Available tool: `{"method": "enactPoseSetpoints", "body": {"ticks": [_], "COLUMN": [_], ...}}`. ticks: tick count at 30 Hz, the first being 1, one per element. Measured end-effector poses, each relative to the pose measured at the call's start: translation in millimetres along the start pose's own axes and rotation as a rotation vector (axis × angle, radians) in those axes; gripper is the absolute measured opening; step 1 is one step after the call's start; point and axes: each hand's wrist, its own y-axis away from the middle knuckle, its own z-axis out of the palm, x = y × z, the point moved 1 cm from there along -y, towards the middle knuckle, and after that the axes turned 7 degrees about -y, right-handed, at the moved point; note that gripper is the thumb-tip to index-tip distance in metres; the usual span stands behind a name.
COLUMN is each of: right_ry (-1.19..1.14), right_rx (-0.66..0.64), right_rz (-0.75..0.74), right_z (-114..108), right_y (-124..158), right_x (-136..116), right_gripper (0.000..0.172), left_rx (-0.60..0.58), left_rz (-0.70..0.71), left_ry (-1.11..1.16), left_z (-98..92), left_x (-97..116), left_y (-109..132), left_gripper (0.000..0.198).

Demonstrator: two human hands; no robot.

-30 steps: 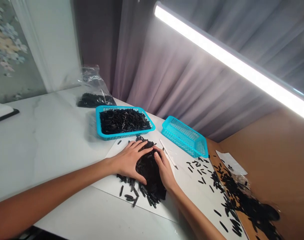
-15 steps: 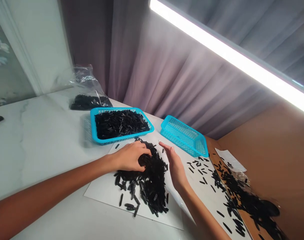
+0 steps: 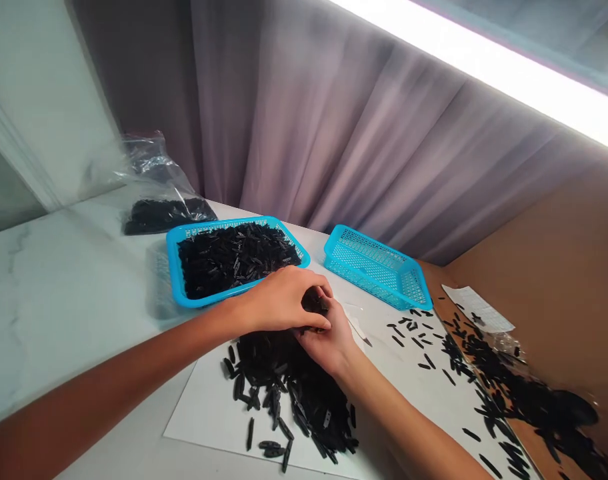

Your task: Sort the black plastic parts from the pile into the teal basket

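Above a heap of small, narrow black pieces on a white sheet, my two hands meet. My left hand arches over from the left, fingers curled round some black pieces. Under its fingertips, my right hand is turned palm up and cupped against those pieces; its fingers are partly hidden by the left hand. A slim white tool with a dark tip shows just right of my right hand; I cannot tell whether it is held.
A blue basket full of black pieces stands behind my left hand. Another blue basket sits to the right. A clear bag of black pieces is at the back left. More black pieces and a paper lie at right.
My left hand has lifted from the heap and moved right to my right hand. My right hand has turned palm up beneath it. The view has shifted slightly.
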Motion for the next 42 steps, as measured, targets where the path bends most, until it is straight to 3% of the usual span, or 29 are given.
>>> {"method": "enactPoseSetpoints", "body": {"ticks": [8, 12, 16, 21, 29, 32, 36, 42], "right_ry": [-0.06, -0.133, -0.223, -0.259, -0.021, -0.079, -0.293, -0.46], "right_rx": [-0.036, -0.044, -0.137, -0.164, -0.286, -0.304, -0.352, -0.353], "right_rz": [0.057, 0.092, 0.161, 0.217, 0.344, 0.361, 0.428, 0.474], "right_z": [6, -5, -11, -13, -18, -20, -23, -26], "right_y": [0, 5, 15, 24, 33, 33, 32, 30], "right_x": [3, 3, 0, -4, -7, -6, -4, -3], "right_gripper": [0.016, 0.017, 0.037, 0.055, 0.09, 0.095, 0.088, 0.086], "left_rx": [-0.043, 0.061, 0.195, 0.134, 0.027, 0.046, 0.106, 0.196], "left_rz": [0.0, 0.075, 0.147, 0.197, 0.211, 0.176, 0.194, 0.257], "left_ry": [0.144, -0.047, -0.201, -0.306, -0.33, -0.258, -0.161, -0.056], "left_z": [-16.0, -20.5, -20.1, -11.2, 4.4, 9.7, 18.9, 27.8], "left_x": [-10, -10, -12, -18, -24, -31, -47, -60], "left_y": [7, 17, 35, 55, 72, 76, 82, 86], "left_gripper": [0.026, 0.025, 0.025, 0.051, 0.088, 0.09, 0.09, 0.078]}}
